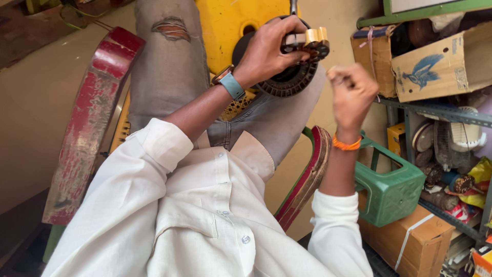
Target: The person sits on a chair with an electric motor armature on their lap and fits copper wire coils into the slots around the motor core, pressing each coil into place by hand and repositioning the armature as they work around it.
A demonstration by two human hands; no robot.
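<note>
My left hand [269,48], with a blue-strapped watch on the wrist, grips a round black ribbed motor part [289,82] that rests on my knee. A small black piece with brass-coloured ends [313,42] sits by my fingertips. My right hand [352,92], with an orange band on the wrist, is closed in a fist just right of the part and does not touch it. Whether something thin sits in that fist is hidden. I sit in a red-armed chair [89,123] in a white shirt and grey torn jeans.
A yellow round-edged object [225,25] stands behind the motor part. To the right is a metal shelf [435,110] with cardboard boxes [441,64], fan parts and packets. A green plastic stool [392,190] sits on a taped cardboard box [410,241].
</note>
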